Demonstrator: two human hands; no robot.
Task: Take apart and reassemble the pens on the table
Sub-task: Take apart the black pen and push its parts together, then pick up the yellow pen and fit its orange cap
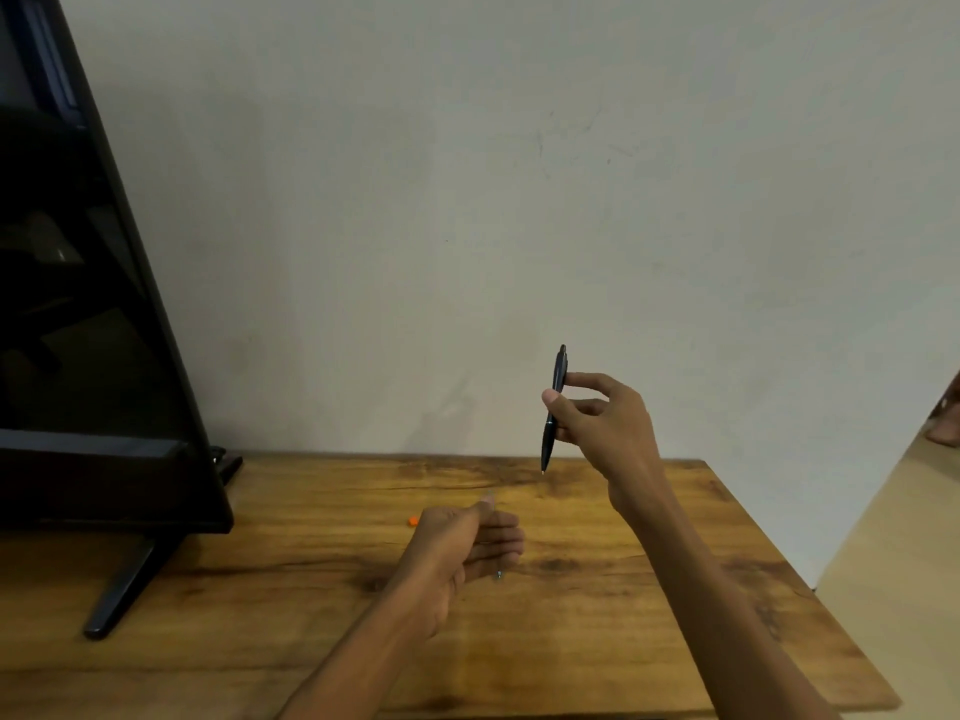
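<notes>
- Right hand (605, 423): raised above the wooden table (623, 641), thumb and fingertips pinching a dark pen (554, 407) held nearly upright, tip downward.
- Left hand (462, 553): low over the table, fingers loosely curled; a small metallic piece (498, 575) shows just below them.
- Orange bit (413, 521): beside the left knuckles.
- Monitor (93, 304): far left.

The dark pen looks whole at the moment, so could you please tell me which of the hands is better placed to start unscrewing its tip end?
Probably the left hand: it hangs free just above the table, below the dark pen. The right hand already pinches the pen upright, tip down.
</notes>
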